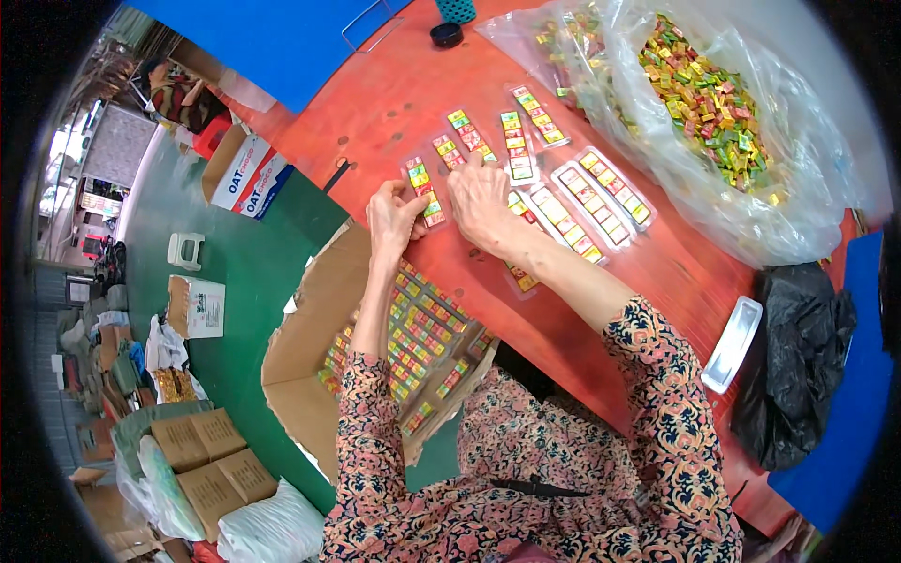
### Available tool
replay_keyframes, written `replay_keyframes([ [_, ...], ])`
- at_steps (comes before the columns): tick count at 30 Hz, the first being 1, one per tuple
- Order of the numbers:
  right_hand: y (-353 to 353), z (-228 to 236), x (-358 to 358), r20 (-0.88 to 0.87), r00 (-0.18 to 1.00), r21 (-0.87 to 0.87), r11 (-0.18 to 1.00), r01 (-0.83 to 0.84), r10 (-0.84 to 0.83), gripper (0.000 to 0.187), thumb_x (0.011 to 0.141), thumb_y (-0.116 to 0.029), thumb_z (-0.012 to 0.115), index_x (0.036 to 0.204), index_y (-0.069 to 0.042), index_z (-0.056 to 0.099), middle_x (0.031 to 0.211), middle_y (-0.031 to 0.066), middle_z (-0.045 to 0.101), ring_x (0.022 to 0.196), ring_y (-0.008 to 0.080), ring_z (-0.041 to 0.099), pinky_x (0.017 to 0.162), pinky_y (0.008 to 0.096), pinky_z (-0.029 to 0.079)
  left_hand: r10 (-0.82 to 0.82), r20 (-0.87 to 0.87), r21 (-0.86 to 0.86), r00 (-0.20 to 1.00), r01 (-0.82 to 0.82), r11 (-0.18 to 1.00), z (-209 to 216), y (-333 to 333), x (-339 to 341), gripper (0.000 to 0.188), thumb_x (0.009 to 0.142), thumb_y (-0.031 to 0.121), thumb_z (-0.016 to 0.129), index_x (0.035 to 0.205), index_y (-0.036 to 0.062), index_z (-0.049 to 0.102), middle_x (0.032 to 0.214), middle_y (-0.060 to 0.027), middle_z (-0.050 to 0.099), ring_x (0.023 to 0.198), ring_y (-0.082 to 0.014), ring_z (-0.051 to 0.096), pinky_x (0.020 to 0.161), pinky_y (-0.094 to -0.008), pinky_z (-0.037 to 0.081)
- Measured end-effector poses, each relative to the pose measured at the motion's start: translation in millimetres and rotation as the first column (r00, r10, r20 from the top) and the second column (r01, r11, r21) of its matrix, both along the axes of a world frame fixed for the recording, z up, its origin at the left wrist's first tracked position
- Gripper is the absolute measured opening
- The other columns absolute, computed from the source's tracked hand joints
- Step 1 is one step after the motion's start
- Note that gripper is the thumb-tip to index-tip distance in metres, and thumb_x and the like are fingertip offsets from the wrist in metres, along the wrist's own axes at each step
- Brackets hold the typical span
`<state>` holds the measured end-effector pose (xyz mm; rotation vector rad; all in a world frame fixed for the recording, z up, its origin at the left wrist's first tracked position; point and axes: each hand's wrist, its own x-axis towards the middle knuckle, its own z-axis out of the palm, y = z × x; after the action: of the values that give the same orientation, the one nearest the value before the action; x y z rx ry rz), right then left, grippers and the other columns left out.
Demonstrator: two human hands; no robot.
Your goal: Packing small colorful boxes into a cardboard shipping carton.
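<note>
1. Green floor (282, 258) spreads across the left side of the room, with a white stool (186, 251) and stacked brown cartons (214, 455) on it
2. Red-orange desk (371, 117) slants from the far left to the near right, bearing most of the things at hand
3. On its left part lies a narrow clear strip pack (419, 176) of small red, yellow and green pieces, just beside the desk's near edge
4. Left hand (394, 218) is at the near half of this pack, its fingers bent against it; I cannot tell whether they pinch it or only press
5. Right hand (481, 202) is just to the right, fingers bent down at the near ends of two similar packs (472, 134); their tips are too small to show a grip
6. More filled packs (566, 222) lie to the right, some partly under the right forearm
7. Far right, a large clear bag (812, 178) holds loose pieces (709, 98)
8. Near right, a silvery tray (732, 345) lies beside a black plastic bag (798, 366)
9. Below the left forearm, an open cardboard box (305, 375) contains many filled packs
</note>
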<state>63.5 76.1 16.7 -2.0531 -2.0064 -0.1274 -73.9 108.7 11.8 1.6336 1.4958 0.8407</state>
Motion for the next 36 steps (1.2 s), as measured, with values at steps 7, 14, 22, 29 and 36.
replay_keyframes([
  [7, 10, -17, 2, -0.024, 0.998, -0.002, 0.999, -0.05, 0.05, 0.016, 0.067, -0.013, 0.062, 0.078, -0.001, 0.06, 0.078, 0.0153, 0.057, 0.075, 0.027, 0.059, 0.055, 0.0356, 0.048, 0.019, 0.087, -0.086, 0.996, -0.012, 0.996, -2, -3, 0, 0.034, 0.074, 0.01, 0.065, 0.098, -0.0085, 0.051, 0.057, -0.0077, 0.056, 0.038, -0.0117, 0.052, 0.031, -0.0222, 0.038],
  [14, 2, -11, 3, -0.14, 0.99, 0.09, 0.995, 0.036, -0.023, 0.025, 0.068, -0.019, 0.065, 0.082, 0.001, 0.059, 0.081, 0.0172, 0.056, 0.075, 0.0275, 0.059, 0.057, 0.0355, 0.048, 0.07, 0.237, -0.116, 0.969, -0.043, 0.992, -7, -10, -1, 0.029, 0.074, 0.007, 0.064, 0.092, -0.0102, 0.051, 0.054, -0.0086, 0.055, 0.035, -0.0127, 0.051, 0.028, -0.0216, 0.036],
  [22, 12, 4, 8, -0.566, 0.823, -0.003, 0.998, 0.07, -0.059, 0.027, 0.061, -0.018, 0.063, 0.063, 0.009, 0.057, 0.058, 0.0267, 0.055, 0.057, 0.0372, 0.06, 0.053, 0.042, 0.049, 0.099, 0.346, -0.236, 0.933, -0.015, 0.972, -8, -7, -9, 0.021, 0.078, 0.011, 0.062, 0.089, -0.005, 0.054, 0.058, -0.0076, 0.055, 0.038, -0.0131, 0.053, 0.03, -0.0206, 0.038],
  [29, -7, 3, -9, -0.575, 0.814, 0.178, 0.984, 0.028, 0.08, 0.032, 0.065, -0.021, 0.065, 0.07, 0.009, 0.054, 0.069, 0.0272, 0.057, 0.062, 0.0383, 0.06, 0.053, 0.0433, 0.048, 0.087, 0.408, -0.258, 0.909, 0.023, 0.966, -11, -5, -11, 0.02, 0.081, 0.015, 0.059, 0.086, -0.0038, 0.053, 0.058, -0.0079, 0.055, 0.039, -0.0138, 0.054, 0.031, -0.0207, 0.04],
  [36, -18, 0, -27, -0.465, 0.87, 0.144, 0.984, -0.107, 0.163, 0.048, 0.07, -0.038, 0.066, 0.081, 0.007, 0.054, 0.079, 0.0252, 0.056, 0.064, 0.0378, 0.06, 0.053, 0.0438, 0.049, 0.066, 0.444, -0.219, 0.893, 0.037, 0.975, -16, -1, -12, 0.024, 0.085, 0.021, 0.056, 0.082, -0.0033, 0.053, 0.056, -0.0087, 0.056, 0.04, -0.0125, 0.053, 0.032, -0.0205, 0.041],
])
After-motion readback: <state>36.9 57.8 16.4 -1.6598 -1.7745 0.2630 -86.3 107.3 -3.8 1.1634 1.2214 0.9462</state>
